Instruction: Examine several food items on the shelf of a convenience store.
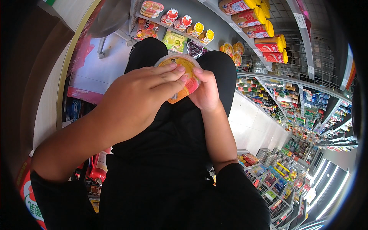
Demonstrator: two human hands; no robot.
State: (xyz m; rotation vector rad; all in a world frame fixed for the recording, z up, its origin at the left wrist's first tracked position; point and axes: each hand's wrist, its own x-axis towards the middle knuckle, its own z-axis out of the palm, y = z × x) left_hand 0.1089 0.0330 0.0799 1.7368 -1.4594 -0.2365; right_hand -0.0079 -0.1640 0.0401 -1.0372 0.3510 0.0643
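Observation:
Above my knees I have a fruit jelly cup (190, 65) with a clear rim and a printed yellow, orange and red lid. From the right, my right hand (205, 89) grips its side, with the thumb over the lid's edge; the other fingers are hidden beneath. Three fingers of my left hand (152, 86) lie flat across the lid, close together. The left thumb is out of sight, so any grip by that hand cannot be seen. Several similar fruit cups (231, 52) stand on the low shelf just past my right knee.
Ahead, a grey shelf (212, 13) bears cup packs (184, 23), a green snack bag (174, 41) and yellow-capped jars (263, 30). Bottle racks (276, 95) run along my right. At left are a wooden panel edge (64, 57), a grey stool (109, 18) and a red fire extinguisher (99, 169).

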